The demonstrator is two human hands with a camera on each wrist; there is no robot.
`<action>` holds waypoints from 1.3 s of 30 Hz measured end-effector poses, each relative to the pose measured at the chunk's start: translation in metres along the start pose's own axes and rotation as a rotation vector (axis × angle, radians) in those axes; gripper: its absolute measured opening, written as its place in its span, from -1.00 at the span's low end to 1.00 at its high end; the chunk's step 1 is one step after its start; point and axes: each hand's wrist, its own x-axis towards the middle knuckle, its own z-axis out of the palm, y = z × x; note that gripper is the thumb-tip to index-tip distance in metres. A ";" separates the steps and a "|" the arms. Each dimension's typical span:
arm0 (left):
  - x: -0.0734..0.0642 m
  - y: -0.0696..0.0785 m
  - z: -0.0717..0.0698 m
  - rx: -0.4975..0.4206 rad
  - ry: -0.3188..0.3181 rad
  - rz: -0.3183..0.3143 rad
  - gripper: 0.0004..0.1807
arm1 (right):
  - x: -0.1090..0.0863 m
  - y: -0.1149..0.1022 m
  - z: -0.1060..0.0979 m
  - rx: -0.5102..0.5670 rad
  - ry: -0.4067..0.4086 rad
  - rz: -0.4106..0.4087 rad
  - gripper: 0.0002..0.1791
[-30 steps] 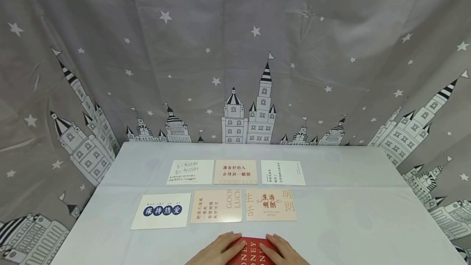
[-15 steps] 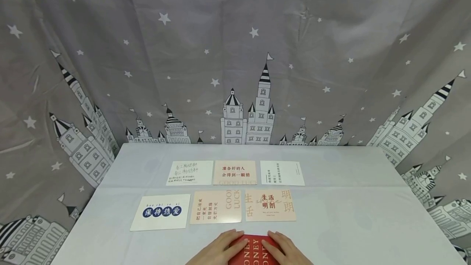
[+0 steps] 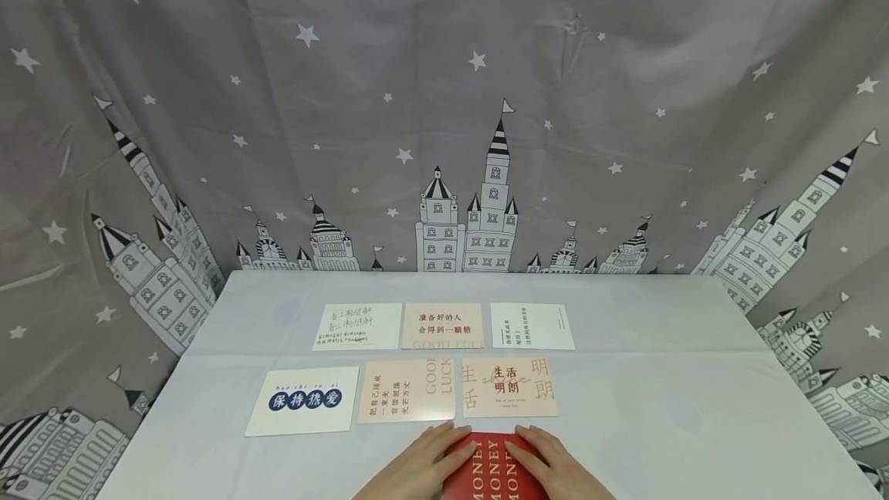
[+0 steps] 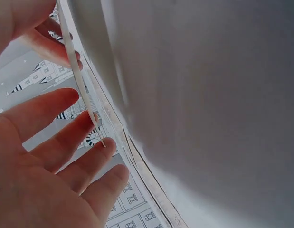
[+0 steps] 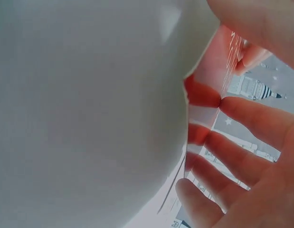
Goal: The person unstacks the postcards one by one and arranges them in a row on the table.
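Observation:
At the near edge of the head view, a red envelope (image 3: 495, 469) with MONEY printed in repeated gold lines sits between both hands. My left hand (image 3: 425, 463) holds its left side, and my right hand (image 3: 561, 467) holds its right side. Both thumbs lie on the printed face, with other fingers at the far edge. Fingertips of the left hand (image 4: 56, 161) meet a thin pale edge in the left wrist view. On the right wrist view, fingers of the right hand (image 5: 241, 161) touch the envelope's shiny red surface (image 5: 203, 92). Its lower part is out of the head view.
Beyond the hands lie two rows of printed cards on the white table (image 3: 660, 376). The front row has a blue-lettered card (image 3: 302, 401), a peach card (image 3: 407, 390) and another peach card (image 3: 510, 386). A grey castle-print curtain (image 3: 444, 99) hangs behind.
Both hands and the red envelope have shifted slightly forward and to the right, so more of its printed face shows. The cards on the table have stayed put.

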 end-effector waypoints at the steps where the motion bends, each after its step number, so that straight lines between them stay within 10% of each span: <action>1: 0.001 0.000 0.000 0.008 0.002 -0.002 -0.12 | 0.000 0.001 -0.002 0.003 0.000 -0.003 -0.13; 27: 0.040 0.011 -0.001 0.049 -0.051 -0.089 -0.20 | 0.003 0.021 -0.037 0.199 -0.168 0.261 -0.08; 39: 0.063 0.006 -0.001 0.177 -0.008 -0.005 -0.24 | 0.001 0.031 -0.049 0.013 -0.105 0.216 -0.11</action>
